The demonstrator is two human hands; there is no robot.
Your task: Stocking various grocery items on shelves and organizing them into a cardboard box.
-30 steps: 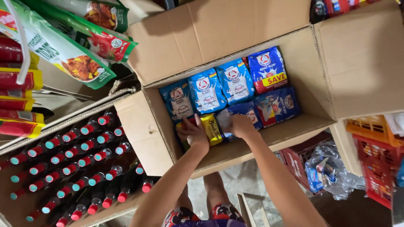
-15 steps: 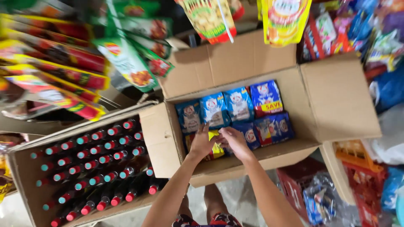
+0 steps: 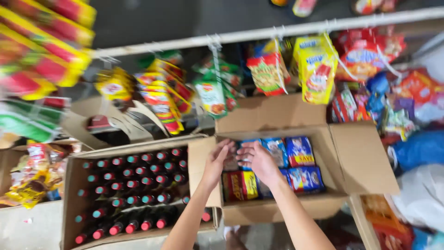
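Shop stock fills our view: hanging snack packets in yellow, red and green dangle from a white rail across the top, blurred by head motion. Below sit two open cardboard boxes side by side, touching. Biggest is our left-hand bottle box, packed with upright dark bottles with red and teal caps in rows. Just right of it, the packet box has its flaps spread open; inside stand blue packets along the far side and more blue ones nearer, plus a red-and-yellow packet at the near left corner. Bagged goods in blue and white plastic pile up at far right.

Our forearms come up from the bottom edge, both over the packet box. Our left hand hangs above the box's left wall, fingers loosely curled, narrow, holding nothing we can see. Our right hand is just beside it, palm down over the blue packets, fingers spread moderately wide; whether it touches them we cannot tell. Hands near each other, not touching.
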